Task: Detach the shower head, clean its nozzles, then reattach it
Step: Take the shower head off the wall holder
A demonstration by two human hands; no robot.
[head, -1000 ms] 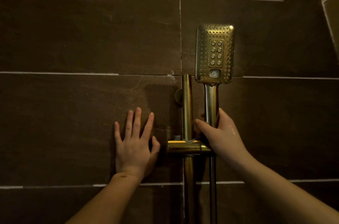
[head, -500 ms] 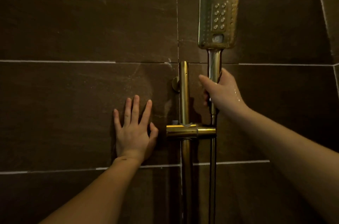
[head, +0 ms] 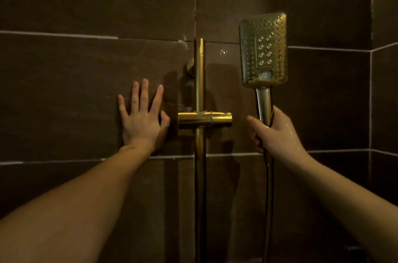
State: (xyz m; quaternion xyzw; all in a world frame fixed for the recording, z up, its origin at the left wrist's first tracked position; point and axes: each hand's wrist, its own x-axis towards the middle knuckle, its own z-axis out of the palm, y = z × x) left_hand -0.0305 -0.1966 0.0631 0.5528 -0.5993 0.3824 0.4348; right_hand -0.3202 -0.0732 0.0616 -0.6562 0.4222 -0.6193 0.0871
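A gold rectangular shower head (head: pixel 263 49) stands upright, its nozzle face toward me, to the right of the rail and clear of the holder. My right hand (head: pixel 274 133) grips its handle low down and looks wet. A hose (head: pixel 269 198) hangs from the handle's bottom. The gold holder bracket (head: pixel 204 119) on the vertical gold rail (head: pixel 199 81) holds nothing. My left hand (head: pixel 143 118) lies flat on the wall, fingers spread, just left of the bracket.
Dark brown tiled wall (head: pixel 86 79) with pale grout lines fills the view. A corner with a side wall (head: pixel 385 90) runs down the right. The light is dim.
My right hand lifted the shower head up out of the holder, then brought it down and to the right, away from the rail. My left hand stayed on the wall.
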